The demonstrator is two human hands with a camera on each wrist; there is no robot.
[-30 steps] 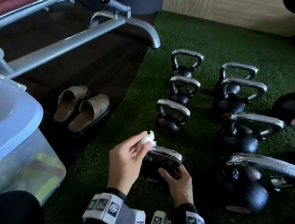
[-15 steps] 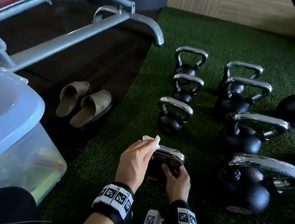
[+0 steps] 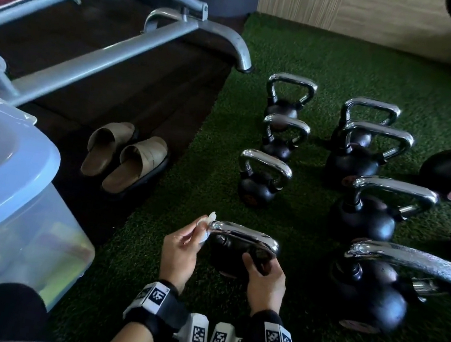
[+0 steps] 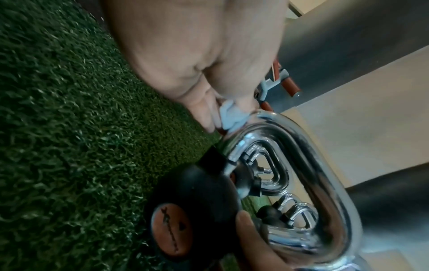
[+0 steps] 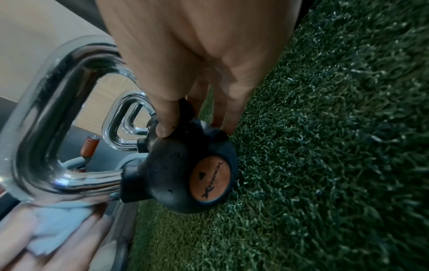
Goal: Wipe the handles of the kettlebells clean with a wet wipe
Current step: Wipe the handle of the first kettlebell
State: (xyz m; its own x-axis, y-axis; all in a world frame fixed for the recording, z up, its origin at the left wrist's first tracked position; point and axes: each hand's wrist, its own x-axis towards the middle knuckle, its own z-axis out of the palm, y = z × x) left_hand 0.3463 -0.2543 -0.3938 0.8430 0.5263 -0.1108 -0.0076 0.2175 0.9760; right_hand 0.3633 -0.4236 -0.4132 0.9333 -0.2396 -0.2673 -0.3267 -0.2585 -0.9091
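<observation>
left hand [image 3: 180, 247] pinches wet wipe [image 3: 207, 226] on nearest kettlebell [image 3: 231, 254] handle's left corner; right hand [image 3: 264, 277] grips the body; next, wipe along the bar

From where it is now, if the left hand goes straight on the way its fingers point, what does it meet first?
The left hand points up and right, and its wet wipe already touches the left corner of the nearest kettlebell's handle. So it would probably meet that chrome handle first; depth beyond it is unclear.
</observation>
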